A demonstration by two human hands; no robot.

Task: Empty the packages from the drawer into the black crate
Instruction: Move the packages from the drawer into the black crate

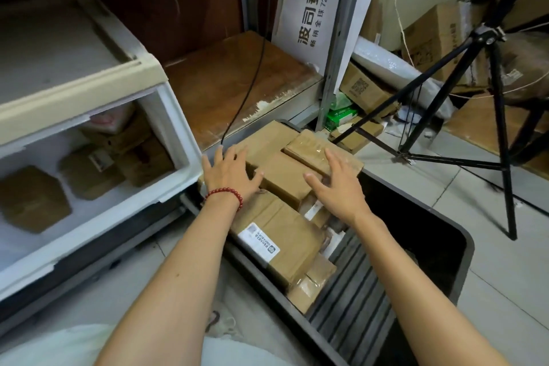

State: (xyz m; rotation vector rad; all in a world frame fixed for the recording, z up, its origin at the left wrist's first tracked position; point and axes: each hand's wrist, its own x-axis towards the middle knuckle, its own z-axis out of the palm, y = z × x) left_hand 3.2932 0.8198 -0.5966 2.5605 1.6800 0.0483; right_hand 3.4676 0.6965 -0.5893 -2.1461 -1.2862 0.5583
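The black crate (439, 249) lies on the floor at right, with several brown cardboard packages (279, 235) piled in its left half. My left hand (230, 174), a red bead bracelet on its wrist, hovers with fingers spread over the pile's far end. My right hand (338, 184) is also spread wide, just above a small taped package (312, 148) on top of the pile. Neither hand holds anything. The white drawer (175, 140) stands pulled out at left, and several brown packages (89, 172) still lie inside it.
A black tripod (502, 116) stands right of the crate. A brown shelf board (237, 77) with a black cable (252, 74) lies behind it. Cardboard boxes (433, 36), a green box (341, 114) and a white printed carton (309, 9) crowd the back right.
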